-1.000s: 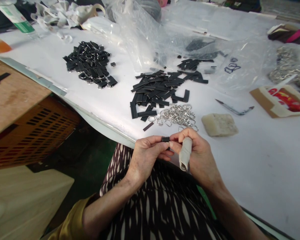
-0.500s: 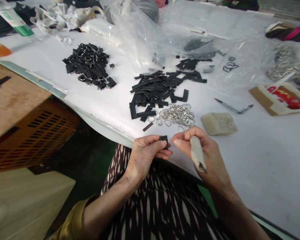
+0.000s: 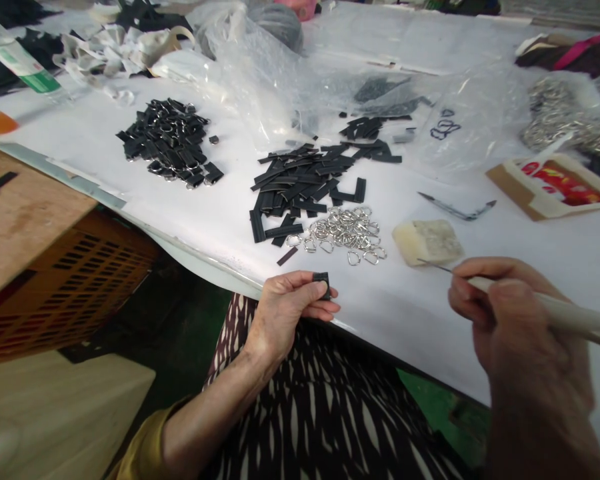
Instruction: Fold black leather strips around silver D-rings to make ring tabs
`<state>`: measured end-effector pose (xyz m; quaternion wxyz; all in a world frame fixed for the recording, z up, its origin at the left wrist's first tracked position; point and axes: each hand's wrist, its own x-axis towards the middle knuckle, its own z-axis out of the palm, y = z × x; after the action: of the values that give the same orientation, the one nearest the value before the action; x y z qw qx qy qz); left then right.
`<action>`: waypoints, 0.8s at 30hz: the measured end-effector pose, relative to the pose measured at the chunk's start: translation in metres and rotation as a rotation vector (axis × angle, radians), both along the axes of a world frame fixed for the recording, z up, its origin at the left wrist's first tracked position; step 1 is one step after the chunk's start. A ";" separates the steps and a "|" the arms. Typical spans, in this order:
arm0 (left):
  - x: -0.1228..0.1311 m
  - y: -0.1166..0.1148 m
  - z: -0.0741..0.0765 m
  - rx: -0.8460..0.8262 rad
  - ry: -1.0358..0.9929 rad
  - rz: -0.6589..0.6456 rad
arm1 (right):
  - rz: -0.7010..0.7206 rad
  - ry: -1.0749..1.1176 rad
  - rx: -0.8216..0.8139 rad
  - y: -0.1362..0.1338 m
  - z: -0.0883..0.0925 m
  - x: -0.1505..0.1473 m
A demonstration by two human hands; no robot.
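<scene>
My left hand (image 3: 280, 313) pinches a small folded piece of black strap (image 3: 321, 277) between thumb and fingers, just over the table's near edge. My right hand (image 3: 517, 320) grips an awl (image 3: 570, 320) by its thick whitish handle. The awl's thin metal tip points left, at the near edge of a yellowish, wax-like block (image 3: 427, 242); whether it touches I cannot tell. Beyond my left hand are a heap of silver D-rings (image 3: 347, 229) and a pile of cut black strips (image 3: 300, 177). Farther left lies a heap of black strap loops with rings (image 3: 167, 143).
Thread snips or tweezers (image 3: 457, 207) and an open carton (image 3: 555, 190) with red packets lie on the right. Clear plastic bags (image 3: 275, 80) cover the back. A bottle (image 3: 25, 63) lies far left, above an orange crate (image 3: 65, 287) beside the table.
My right hand has moved right, away from my left hand, and turned the awl so its tip points at the block. My left hand keeps its pinch on the strap piece. The view shifted slightly.
</scene>
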<state>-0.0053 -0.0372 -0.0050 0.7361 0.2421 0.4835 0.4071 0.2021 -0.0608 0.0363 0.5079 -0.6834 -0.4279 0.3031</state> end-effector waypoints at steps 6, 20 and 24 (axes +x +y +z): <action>0.006 0.005 0.003 -0.001 0.046 -0.015 | -0.244 0.095 0.082 0.004 0.003 -0.001; 0.019 0.014 0.002 -0.085 0.102 0.018 | -0.278 -0.277 0.068 0.025 -0.012 0.038; 0.019 0.014 0.000 -0.086 0.108 0.034 | -0.260 -0.318 0.035 0.031 -0.019 0.042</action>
<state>0.0136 -0.0230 -0.0046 0.7118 0.2238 0.5433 0.3848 0.2442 -0.0295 0.0169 0.4805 -0.7632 -0.4161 0.1158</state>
